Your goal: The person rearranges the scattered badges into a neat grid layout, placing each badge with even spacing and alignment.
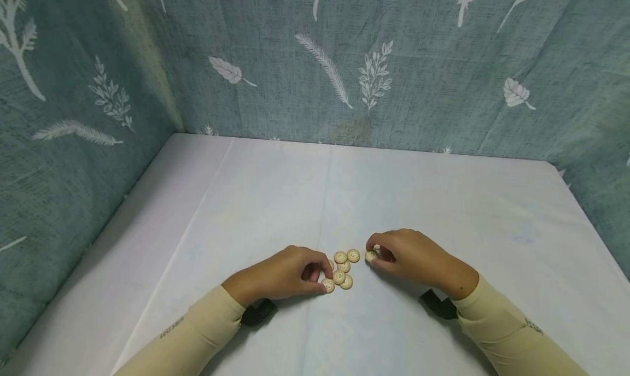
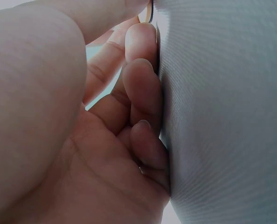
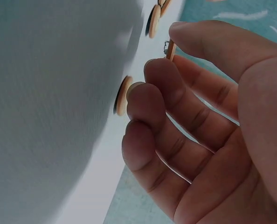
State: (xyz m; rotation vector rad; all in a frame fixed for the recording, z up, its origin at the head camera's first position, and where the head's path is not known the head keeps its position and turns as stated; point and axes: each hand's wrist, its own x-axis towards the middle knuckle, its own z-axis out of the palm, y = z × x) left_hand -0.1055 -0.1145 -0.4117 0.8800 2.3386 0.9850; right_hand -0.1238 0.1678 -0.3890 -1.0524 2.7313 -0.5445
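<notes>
Button point(image 1: 331, 265) sits half hidden by left hand point(image 1: 287, 272), whose grip I cannot tell; right hand point(image 1: 414, 257) pinches another button point(image 1: 371, 256).

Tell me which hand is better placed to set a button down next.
Probably the right hand: it pinches a button, which the right wrist view shows raised off the white cloth. The left hand has curled fingers resting against the cloth at the clustered buttons.

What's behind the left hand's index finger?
From the head camera, part of a pale button shows past the left hand; the index finger covers the rest. Whether anything else is hidden there, I can't tell.
</notes>
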